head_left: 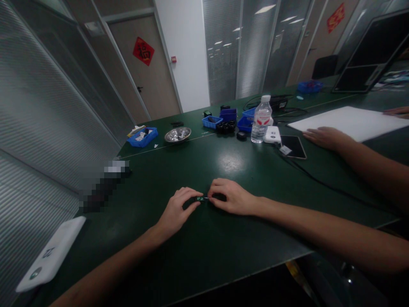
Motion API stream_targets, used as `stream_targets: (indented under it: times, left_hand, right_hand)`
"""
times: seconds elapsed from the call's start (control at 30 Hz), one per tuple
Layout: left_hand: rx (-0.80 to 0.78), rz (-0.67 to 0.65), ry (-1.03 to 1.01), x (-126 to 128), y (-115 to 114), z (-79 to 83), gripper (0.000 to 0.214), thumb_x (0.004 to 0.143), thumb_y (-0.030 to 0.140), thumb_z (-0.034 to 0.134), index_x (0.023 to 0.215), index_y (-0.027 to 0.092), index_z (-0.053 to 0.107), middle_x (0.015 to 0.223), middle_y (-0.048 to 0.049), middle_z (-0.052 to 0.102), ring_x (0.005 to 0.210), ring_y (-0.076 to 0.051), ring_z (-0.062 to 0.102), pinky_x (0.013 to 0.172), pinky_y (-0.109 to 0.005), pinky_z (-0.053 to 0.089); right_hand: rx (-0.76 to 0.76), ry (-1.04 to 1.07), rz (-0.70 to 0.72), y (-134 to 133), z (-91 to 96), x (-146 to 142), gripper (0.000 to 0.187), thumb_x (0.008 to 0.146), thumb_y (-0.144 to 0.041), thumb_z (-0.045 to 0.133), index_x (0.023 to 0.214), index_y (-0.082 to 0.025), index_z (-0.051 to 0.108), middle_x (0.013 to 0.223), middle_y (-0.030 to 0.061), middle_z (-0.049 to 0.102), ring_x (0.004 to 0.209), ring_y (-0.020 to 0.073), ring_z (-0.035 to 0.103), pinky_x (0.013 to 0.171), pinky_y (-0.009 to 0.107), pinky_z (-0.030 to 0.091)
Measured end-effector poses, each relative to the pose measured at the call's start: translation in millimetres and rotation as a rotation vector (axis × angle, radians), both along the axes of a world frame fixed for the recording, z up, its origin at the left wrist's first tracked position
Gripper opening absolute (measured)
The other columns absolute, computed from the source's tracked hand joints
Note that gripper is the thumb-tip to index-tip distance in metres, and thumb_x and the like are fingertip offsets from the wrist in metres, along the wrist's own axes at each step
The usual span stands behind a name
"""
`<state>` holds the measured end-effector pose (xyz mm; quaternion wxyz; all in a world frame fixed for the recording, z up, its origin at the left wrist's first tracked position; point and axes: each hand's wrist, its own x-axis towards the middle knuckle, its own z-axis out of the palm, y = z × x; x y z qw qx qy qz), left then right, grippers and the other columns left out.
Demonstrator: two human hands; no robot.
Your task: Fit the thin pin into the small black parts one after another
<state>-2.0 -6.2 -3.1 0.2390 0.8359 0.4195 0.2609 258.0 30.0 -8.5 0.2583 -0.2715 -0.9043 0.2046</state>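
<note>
Over the front middle of the green table (pixel 143 247), my two hands meet at a small dark piece with bright green spots (pixel 200 199). Thumb and fingers of my left hand (pixel 179 208) pinch this piece from the left; it is too small to name. From the right, my right hand (pixel 230 197) closes its thumb and forefinger at the piece's other end. A thin, pale sliver (pixel 206 198) shows between the piece and those right fingertips. Whether the sliver is joined to the piece, I cannot tell.
A metal bowl (pixel 177 135) and a blue basket (pixel 142 137) stand at the back left. Behind my right hand are a water bottle (pixel 261 121), a white box-like device (pixel 272 134) and a tablet (pixel 293 147) with a cable. Another person's hand (pixel 326 137) rests by a white sheet (pixel 347 121).
</note>
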Motion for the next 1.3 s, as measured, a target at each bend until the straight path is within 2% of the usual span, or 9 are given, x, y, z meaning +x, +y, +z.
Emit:
stream_targets:
  times: [0.23,0.9,1.17,1.3]
  left_hand:
    - [-0.024,0.002,0.024,0.9,0.8,-0.6,0.023,0.099,0.023,0.063,0.120,0.027,0.069,0.117,-0.0013,0.069,0.110,-0.020,0.062,0.097,-0.039,0.049]
    - [-0.077,-0.037,-0.030,-0.8,-1.3,-3.6,0.020,0.099,0.024,0.062,0.119,0.025,0.068,0.113,-0.0033,0.068,0.103,-0.020,0.064,0.091,-0.036,0.054]
    - [-0.052,-0.023,-0.045,0.4,-3.1,-1.8,0.021,0.098,0.021,0.063,0.118,0.025,0.067,0.114,-0.0024,0.068,0.103,-0.018,0.064,0.090,-0.034,0.054]
    - [0.006,-0.035,-0.066,0.0,-4.5,0.2,0.025,0.099,0.016,0.061,0.122,0.025,0.066,0.119,-0.0032,0.066,0.111,-0.019,0.061,0.097,-0.036,0.053]
  right_hand:
    - [0.002,0.015,0.018,0.3,-1.0,0.0,0.011,0.097,-0.022,0.063,0.104,-0.018,0.070,0.098,0.0052,0.063,0.089,0.0178,0.060,0.079,0.032,0.047]
    - [0.002,0.002,0.071,-0.3,0.9,0.7,0.013,0.099,-0.025,0.060,0.104,-0.017,0.069,0.100,0.0054,0.063,0.089,0.0173,0.059,0.079,0.031,0.047]
    - [0.011,-0.006,0.075,-1.3,3.1,-0.1,0.013,0.099,-0.026,0.061,0.104,-0.016,0.068,0.098,0.0054,0.064,0.089,0.0175,0.060,0.079,0.031,0.046]
    - [0.025,-0.010,0.072,-1.6,2.4,-0.2,0.014,0.099,-0.026,0.060,0.104,-0.016,0.069,0.098,0.0058,0.065,0.088,0.0179,0.060,0.079,0.031,0.046]
